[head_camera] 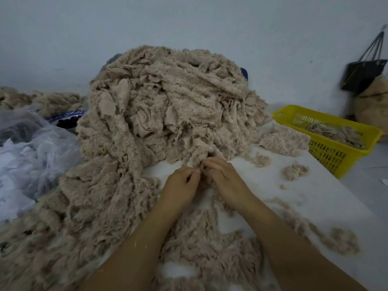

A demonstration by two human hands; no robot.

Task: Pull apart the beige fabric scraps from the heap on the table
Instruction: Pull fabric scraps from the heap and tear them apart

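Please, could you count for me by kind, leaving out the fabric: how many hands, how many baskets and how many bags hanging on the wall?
Hands: 2, the left hand and the right hand, both pinching a beige scrap
Baskets: 1, the yellow basket
Hanging bags: 1, the black bag
Total: 4

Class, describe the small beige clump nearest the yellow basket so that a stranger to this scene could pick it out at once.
Start at the big heap of beige scraps on the white table, then look right to the yellow basket. Just left of the basket's near corner lies the small clump. Unlike its neighbours, it sits alone on bare table, apart from the heap.
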